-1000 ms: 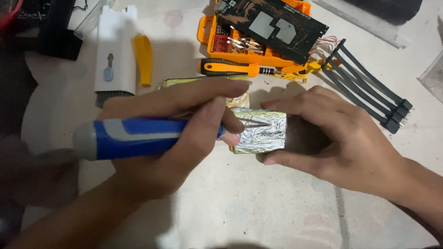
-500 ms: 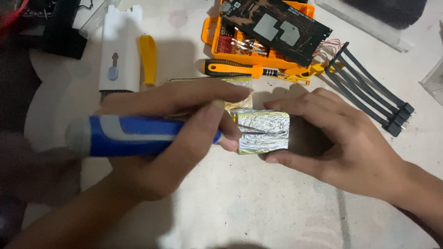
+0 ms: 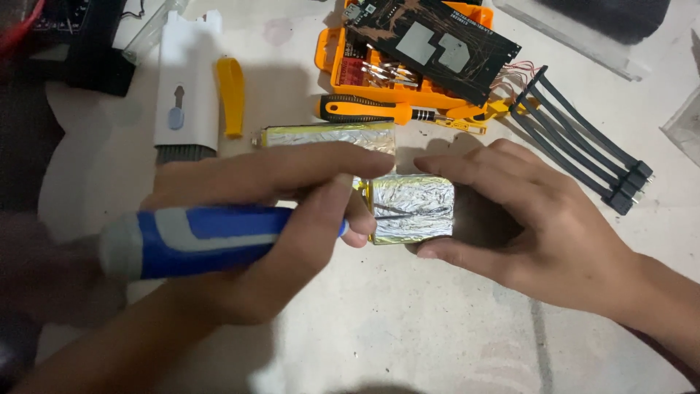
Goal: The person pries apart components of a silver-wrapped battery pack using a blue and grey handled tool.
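- Left hand (image 3: 270, 219), centre-left of frame: fingers clenched around blue-and-grey screwdriver (image 3: 197, 239), handle running out to the left edge, thin shaft lying across the foil face.
- Right hand (image 3: 539, 219), centre-right: thumb below and fingers above, pinching foil-wrapped pack (image 3: 412, 208) at its right end.
- Foil-wrapped pack at frame centre, flat on the pale table (image 3: 408, 328), between both hands.
- Just above the left fingers: second foil pack (image 3: 328, 136), longer, partly hidden by them.
- Upper centre: orange-handled screwdriver (image 3: 364, 109) lying just in front of orange tool tray (image 3: 328, 51); dark circuit board (image 3: 430, 44) resting across the tray.
- Upper right: black cables (image 3: 583, 138) fanned out, plugs toward right edge.
- Upper left: white cleaning brush (image 3: 186, 87), with orange pry tool (image 3: 232, 95) just beside it.
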